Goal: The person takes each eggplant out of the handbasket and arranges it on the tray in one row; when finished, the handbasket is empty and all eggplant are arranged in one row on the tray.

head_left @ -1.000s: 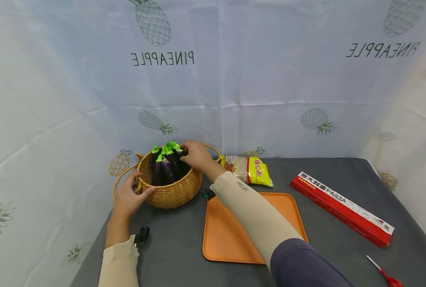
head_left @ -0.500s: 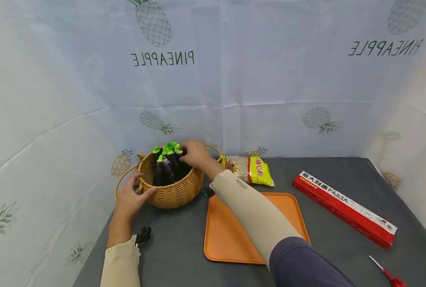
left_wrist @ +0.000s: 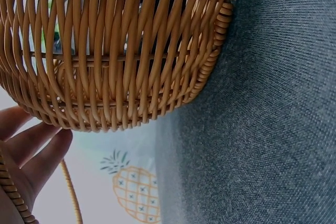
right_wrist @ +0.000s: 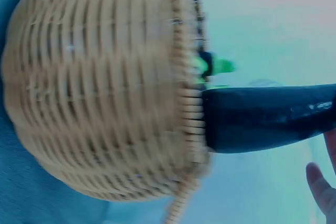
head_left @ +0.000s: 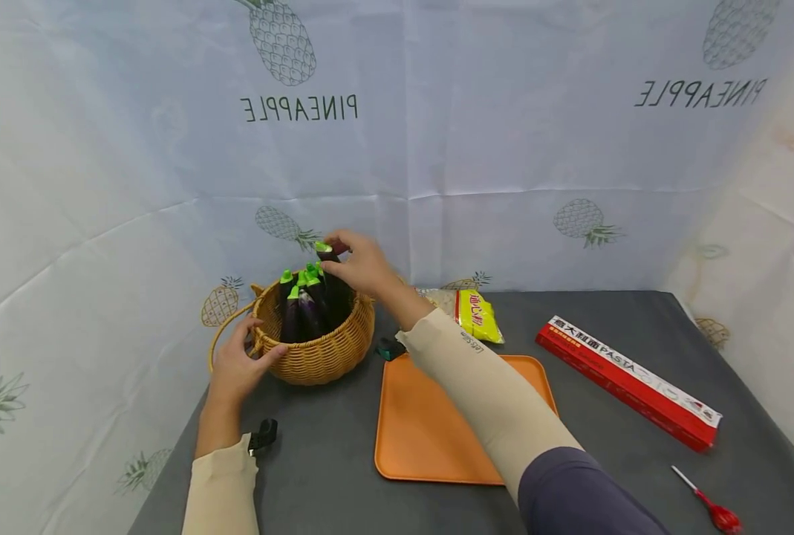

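A round wicker basket (head_left: 330,360) stands at the back left of the dark table in the head view, with several purple eggplants (head_left: 310,316) upright inside, green stem ends up. My left hand (head_left: 235,370) grips the basket's left rim, its thumb toward the front. Above the right side of the basket, my right hand (head_left: 365,266) pinches one eggplant (right_wrist: 262,119) near its green stem end. The right wrist view shows this eggplant's dark body rising past the rim, its lower end hidden behind the wicker. Left fingers (left_wrist: 44,156) touch the wicker in the left wrist view.
An orange tray (head_left: 430,438) lies right of the basket, partly under my right forearm. Behind it is a yellow-and-clear food bag (head_left: 478,316). A long red pasta box (head_left: 627,383) and a red item with a white stick (head_left: 723,516) lie at the right.
My right hand has risen slightly, pulling one eggplant up from among the others. The left hand stays at the basket's rim.
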### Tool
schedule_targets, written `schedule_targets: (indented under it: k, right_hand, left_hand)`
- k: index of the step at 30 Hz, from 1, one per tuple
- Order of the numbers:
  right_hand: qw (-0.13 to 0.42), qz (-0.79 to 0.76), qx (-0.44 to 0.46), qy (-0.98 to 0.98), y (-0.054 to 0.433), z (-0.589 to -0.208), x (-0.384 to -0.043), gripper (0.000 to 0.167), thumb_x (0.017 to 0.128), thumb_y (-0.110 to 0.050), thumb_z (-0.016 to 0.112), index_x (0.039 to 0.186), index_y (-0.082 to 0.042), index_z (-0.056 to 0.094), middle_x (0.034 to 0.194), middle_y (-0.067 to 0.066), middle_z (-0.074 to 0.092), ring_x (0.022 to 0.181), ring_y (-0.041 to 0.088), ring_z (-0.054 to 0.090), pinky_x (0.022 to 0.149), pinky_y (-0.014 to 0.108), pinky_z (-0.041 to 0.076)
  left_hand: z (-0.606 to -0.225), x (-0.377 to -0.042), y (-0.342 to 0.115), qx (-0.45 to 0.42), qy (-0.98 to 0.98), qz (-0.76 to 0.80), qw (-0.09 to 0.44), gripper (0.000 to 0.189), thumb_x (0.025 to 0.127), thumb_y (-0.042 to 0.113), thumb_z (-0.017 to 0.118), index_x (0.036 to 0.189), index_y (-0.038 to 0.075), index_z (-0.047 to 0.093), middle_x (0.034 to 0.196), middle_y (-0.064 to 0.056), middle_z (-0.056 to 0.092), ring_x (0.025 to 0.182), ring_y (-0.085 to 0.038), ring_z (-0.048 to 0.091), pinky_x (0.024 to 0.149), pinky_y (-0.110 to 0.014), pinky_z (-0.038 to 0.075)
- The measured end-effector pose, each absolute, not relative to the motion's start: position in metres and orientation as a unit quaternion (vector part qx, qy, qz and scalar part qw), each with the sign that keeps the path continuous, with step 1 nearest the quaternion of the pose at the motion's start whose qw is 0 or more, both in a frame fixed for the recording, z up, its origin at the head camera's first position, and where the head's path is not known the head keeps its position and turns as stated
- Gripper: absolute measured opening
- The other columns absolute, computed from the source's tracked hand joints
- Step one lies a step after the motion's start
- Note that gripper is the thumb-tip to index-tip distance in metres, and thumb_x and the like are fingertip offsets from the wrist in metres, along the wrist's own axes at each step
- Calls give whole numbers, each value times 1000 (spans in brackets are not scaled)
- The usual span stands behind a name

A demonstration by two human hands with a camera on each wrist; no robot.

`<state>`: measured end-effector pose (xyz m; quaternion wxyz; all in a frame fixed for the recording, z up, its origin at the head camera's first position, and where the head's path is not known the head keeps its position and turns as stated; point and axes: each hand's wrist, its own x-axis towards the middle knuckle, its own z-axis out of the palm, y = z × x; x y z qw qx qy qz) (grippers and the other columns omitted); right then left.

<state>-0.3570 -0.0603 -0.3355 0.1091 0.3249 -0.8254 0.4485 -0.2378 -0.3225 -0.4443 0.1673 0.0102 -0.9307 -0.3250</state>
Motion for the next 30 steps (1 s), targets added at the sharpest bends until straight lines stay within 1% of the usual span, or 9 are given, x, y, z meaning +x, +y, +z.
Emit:
schedule_targets:
  k: [3,6,9,14,19,23,28,30]
  right_hand:
    - [132,479,332,-802,-49,-325,-353,39,90,-24,72,126,-14,60,115,-1,60,104,11,56,92,25,45]
    - [141,508,333,-782,-34,-319,-349,39,90,-22,72,126,-12,60,113,-1,60,102,12,56,88,24,48]
    - [153,534,330,-763,-18,-318,-345,39,89,-21,73,124,-12,60,111,-1,60,100,12,57,85,24,50]
    - [161,551,313,-757,11,-327,-334,37,89,-24,73,122,-14,61,110,-1,60,100,11,57,83,27,51]
    - [131,571,289,-757,38,-358,-314,38,90,-23,71,124,-11,59,112,2,58,100,15,56,84,34,51]
    - [101,589,257,-759,50,-388,-299,39,90,-24,72,124,-10,59,111,5,59,99,19,57,83,39,52]
    - [44,608,193,-769,58,-417,-281,41,90,-30,72,126,-15,58,112,4,58,99,21,57,79,39,53]
    - [28,612,178,-770,59,-425,-275,42,91,-29,71,127,-14,57,113,6,57,98,23,56,77,39,52]
  left_hand:
    - [-445,-238,-323,8,-932,-322,168,77,84,56,70,141,13,42,138,-23,47,115,-45,52,89,-64,43]
    - [-447,-239,-324,8,-932,-321,169,77,84,56,69,141,13,42,137,-24,48,114,-45,52,88,-64,43]
    - [-448,-239,-325,13,-931,-322,169,78,83,57,69,141,13,41,136,-24,48,114,-46,52,88,-64,43]
    - [-451,-239,-325,15,-932,-321,167,78,83,57,70,141,13,42,136,-24,49,114,-45,52,88,-64,42]
    - [-450,-239,-324,14,-932,-323,165,79,83,58,69,142,13,41,136,-24,49,116,-45,50,88,-64,42]
    - [-450,-238,-325,17,-932,-324,162,79,83,58,68,143,14,40,135,-25,49,116,-45,50,88,-65,41]
    - [-449,-240,-324,11,-931,-327,163,78,84,57,69,142,14,41,133,-25,50,115,-45,50,87,-64,42]
    - [-449,-240,-324,9,-930,-328,165,77,84,57,69,142,14,41,133,-24,50,115,-45,51,87,-64,42]
